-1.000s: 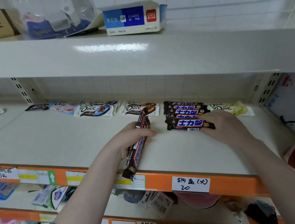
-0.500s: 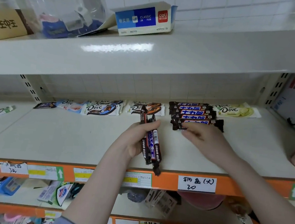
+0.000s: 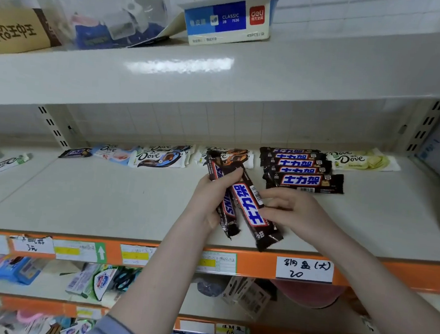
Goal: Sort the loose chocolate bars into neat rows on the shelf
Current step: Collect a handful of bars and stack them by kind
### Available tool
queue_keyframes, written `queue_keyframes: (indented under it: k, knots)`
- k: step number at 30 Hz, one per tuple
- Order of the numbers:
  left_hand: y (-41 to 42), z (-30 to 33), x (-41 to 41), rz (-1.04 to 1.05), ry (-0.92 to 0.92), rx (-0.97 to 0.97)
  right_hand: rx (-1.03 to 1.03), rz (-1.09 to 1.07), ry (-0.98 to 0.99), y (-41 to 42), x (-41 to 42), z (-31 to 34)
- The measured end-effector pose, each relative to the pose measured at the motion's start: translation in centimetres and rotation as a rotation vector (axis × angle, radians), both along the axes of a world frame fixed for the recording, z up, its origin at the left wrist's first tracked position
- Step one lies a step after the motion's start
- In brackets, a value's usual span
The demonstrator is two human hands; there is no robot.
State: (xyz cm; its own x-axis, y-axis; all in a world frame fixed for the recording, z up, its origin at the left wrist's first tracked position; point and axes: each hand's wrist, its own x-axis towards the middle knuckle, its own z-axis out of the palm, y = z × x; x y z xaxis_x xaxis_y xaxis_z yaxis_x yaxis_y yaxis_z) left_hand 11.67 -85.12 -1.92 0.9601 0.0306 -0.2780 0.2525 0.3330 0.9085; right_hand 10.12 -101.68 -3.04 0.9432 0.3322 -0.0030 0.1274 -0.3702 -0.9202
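Left hand (image 3: 210, 200) grip curled; right hand (image 3: 292, 213) fingers pinching; both forearms raised.

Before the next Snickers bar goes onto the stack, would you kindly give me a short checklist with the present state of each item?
1. Bars in hand: the left hand grips at least two Snickers bars. Ok.
2. Taking hold of one bar: the right hand has its fingers on the front bar's edge. Ok.
3. Label facing up on that bar. Ok.
4. Snickers stack tidy: bars overlap in a row; the front one sits shifted right. Not ok.
5. Bare shelf in front of the stack for the next bar. Ok.
6. Exact count of bars held: cannot tell.
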Motion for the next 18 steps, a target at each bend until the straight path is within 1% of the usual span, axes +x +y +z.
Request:
queue_keyframes:
  k: [4,8,11,14,18]
  knots:
    - [0.2,-0.1,0.2,-0.038,-0.042,0.013,0.06,-0.009,0.049,-0.4,0.4,0.1]
    - [0.1,0.1,0.1,-0.063,-0.03,0.027,0.003,0.019,0.055,-0.5,0.6,0.3]
    - [0.2,0.0,0.1,-0.031,-0.045,0.009,0.013,-0.006,0.086,-1.0,0.9,0.0]
    - [0.4,-0.3,0.2,-0.007,-0.076,0.071,0.097,-0.016,0.115,-1.4,1.0,0.3]
    - [0.8,-0.4,0.2,0.033,-0.042,0.086,0.121,0.006,0.171,-2.8,1.5,1.7]
